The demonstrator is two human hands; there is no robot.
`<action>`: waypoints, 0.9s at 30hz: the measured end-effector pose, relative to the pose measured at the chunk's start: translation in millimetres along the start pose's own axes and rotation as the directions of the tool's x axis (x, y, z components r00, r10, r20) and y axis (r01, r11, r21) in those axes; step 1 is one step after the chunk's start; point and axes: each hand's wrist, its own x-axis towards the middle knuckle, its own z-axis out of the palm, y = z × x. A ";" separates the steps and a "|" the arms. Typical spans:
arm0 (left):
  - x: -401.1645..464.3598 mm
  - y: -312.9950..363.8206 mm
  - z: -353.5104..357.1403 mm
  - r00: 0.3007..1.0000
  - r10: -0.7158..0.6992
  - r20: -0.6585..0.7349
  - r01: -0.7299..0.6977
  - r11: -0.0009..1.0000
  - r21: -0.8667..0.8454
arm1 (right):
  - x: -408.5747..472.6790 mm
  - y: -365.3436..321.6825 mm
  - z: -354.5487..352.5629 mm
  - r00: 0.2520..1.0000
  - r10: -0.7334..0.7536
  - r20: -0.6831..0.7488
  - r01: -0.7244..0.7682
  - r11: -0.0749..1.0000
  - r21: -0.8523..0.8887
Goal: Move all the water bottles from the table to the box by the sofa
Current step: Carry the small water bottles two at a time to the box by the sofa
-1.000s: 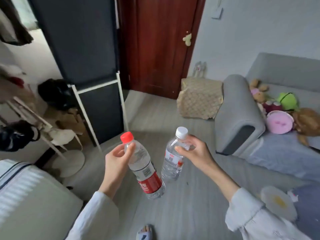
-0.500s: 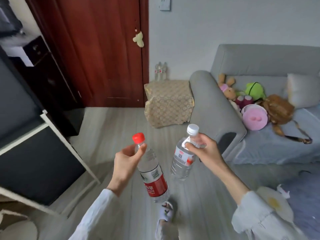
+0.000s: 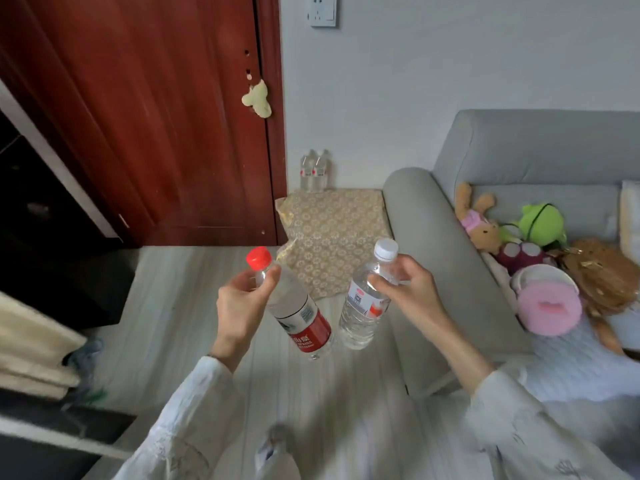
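Observation:
My left hand [image 3: 240, 303] grips the neck of a clear bottle with a red cap and red label [image 3: 299, 315], tilted so its base points down to the right. My right hand [image 3: 408, 292] holds a second clear bottle with a white cap [image 3: 363, 306] near its shoulder, almost upright. Both hang above the floor in mid-frame. Straight ahead, between the door and the sofa arm, stands the box covered in a gold patterned cloth [image 3: 332, 237]. Two more bottles [image 3: 314, 171] stand at its back edge against the wall.
A grey sofa [image 3: 433, 244] fills the right side, with plush toys [image 3: 540, 258] piled on its seat. A dark red door [image 3: 156, 116] is on the left, dark furniture [image 3: 41, 237] beyond it. The pale wood floor [image 3: 194, 306] runs up to the box. My slippered foot [image 3: 277, 445] shows below.
The view has swung right and moved closer to the box and sofa. Both hands have kept their bottles held in front of me throughout.

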 end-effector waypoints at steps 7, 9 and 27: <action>174.8 -5.5 56.0 0.999 -0.014 0.030 0.011 0.997 0.073 | 175.1 22.7 34.9 0.994 0.092 -0.052 -0.093 0.995 -0.021; 222.2 0.4 75.5 0.998 -0.006 0.056 -0.001 0.994 0.107 | 222.3 21.6 43.3 0.993 0.102 -0.063 -0.104 0.994 -0.032; 529.4 -0.4 293.3 0.991 -0.130 0.022 0.121 0.962 0.246 | 595.6 106.4 22.8 0.970 0.242 -0.016 -0.243 0.966 -0.087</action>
